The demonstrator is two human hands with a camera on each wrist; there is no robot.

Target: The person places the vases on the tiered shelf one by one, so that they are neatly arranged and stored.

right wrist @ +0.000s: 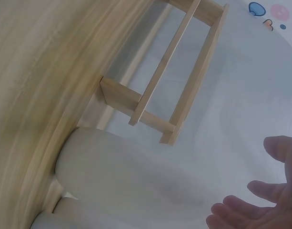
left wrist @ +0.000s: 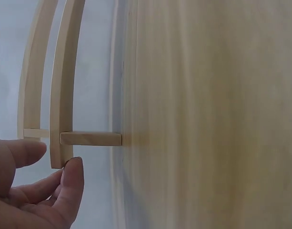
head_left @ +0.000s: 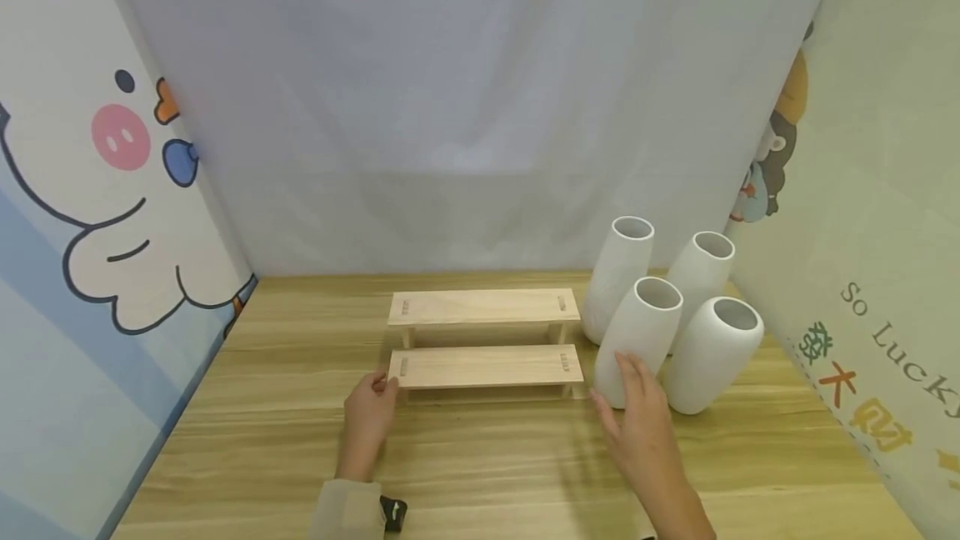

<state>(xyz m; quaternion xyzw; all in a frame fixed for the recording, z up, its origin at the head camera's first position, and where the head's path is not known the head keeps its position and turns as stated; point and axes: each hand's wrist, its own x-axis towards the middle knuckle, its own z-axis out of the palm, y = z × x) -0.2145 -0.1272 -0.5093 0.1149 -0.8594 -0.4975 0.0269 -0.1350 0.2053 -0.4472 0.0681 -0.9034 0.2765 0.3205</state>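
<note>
Standing along the table's [head_left: 210,448] left edge, the side wall [head_left: 45,173] shows a cartoon figure with a pink snout [head_left: 120,137]. Next comes your left hand [head_left: 369,413], below a pale sleeve [head_left: 345,511], at the front left corner of the wooden stand [head_left: 450,367]. Its fingers are bent, with thumb and forefinger pinching the end of the front shelf [head_left: 517,363]. You have that stand around the middle of the table, nearer the back edge than the front one, its long sides running along that back edge. Its rear shelf [head_left: 483,307] is higher than the front one. A pale curtain [head_left: 480,107] hangs behind the back edge.

Just beside the stand's right end, toward the table's back right corner, four white vases stand mouth up in a close group: the rear left vase [head_left: 617,290], the front left vase [head_left: 641,327], the rear right vase [head_left: 697,277] and the front right vase [head_left: 708,365]. Your right hand [head_left: 643,419] is at the front left vase, fingers extended, thumb spread away from them; whether the fingertips touch it, you cannot tell. Beyond the right edge, another wall [head_left: 862,190] carries the words "So Lucky".
</note>
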